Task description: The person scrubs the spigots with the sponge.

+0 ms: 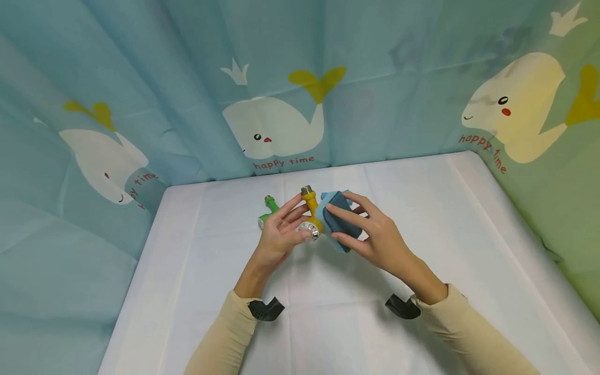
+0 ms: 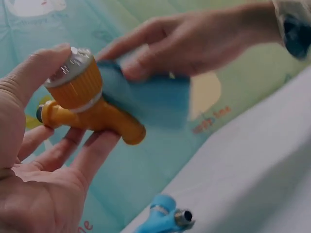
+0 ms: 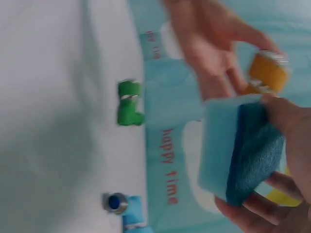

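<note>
Nearest my left-wrist camera, the left hand (image 2: 46, 179) grips a yellow, ribbed-knob, plastic-looking tap (image 2: 99, 115) — stiff, I'd guess, best held mid-body — beside the soft-looking, rectangular blue sponge (image 3: 243, 155) the right hand (image 1: 380, 234) pinches.

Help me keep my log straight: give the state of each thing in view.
Yellow tap: held up in the left hand
Sponge: held in the right hand; contact with the yellow tap unclear
Green tap: on the table, not held
Blue tap: on the table, not held
Curtain: hanging
</note>
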### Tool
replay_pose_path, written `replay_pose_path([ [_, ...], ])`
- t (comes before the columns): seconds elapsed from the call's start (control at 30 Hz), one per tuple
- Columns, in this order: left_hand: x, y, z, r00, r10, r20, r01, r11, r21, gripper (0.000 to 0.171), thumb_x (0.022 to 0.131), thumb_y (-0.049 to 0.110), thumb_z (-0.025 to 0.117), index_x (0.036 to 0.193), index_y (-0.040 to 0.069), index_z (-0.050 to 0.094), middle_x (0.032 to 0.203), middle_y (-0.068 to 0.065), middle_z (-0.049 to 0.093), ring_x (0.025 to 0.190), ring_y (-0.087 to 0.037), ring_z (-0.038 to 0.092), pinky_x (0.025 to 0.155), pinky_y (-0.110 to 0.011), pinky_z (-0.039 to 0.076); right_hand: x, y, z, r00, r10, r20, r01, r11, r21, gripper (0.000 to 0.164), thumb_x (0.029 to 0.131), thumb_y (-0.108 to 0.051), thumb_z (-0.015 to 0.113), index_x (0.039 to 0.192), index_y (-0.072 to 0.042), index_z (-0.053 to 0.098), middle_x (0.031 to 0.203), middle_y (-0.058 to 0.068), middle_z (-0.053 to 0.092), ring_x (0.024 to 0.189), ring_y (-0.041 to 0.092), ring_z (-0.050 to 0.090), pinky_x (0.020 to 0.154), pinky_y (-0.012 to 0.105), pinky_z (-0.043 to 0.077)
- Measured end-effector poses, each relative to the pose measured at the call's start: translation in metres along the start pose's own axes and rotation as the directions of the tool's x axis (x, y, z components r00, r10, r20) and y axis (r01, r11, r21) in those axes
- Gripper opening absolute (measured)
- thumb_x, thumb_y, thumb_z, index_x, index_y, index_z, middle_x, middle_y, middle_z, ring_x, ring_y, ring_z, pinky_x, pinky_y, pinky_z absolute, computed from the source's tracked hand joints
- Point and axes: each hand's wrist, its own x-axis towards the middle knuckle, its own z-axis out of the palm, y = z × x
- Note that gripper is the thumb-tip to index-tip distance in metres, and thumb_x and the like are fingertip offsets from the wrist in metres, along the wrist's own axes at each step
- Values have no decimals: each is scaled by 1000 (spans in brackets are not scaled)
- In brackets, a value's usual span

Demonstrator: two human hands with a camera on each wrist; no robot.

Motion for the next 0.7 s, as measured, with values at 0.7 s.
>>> replay_pose_path([
  [0.7,-1,-16,14,986,-150,-70,138,979,-148,112,81,46,85,162,6,18,126,-9,65,109,-20,66,89,-42,56,-4,-15,-7,999,38,28,-43,982,186,64,81,-15,89,140,-19,66,149,10,53,111,26,66,74,37,61],
])
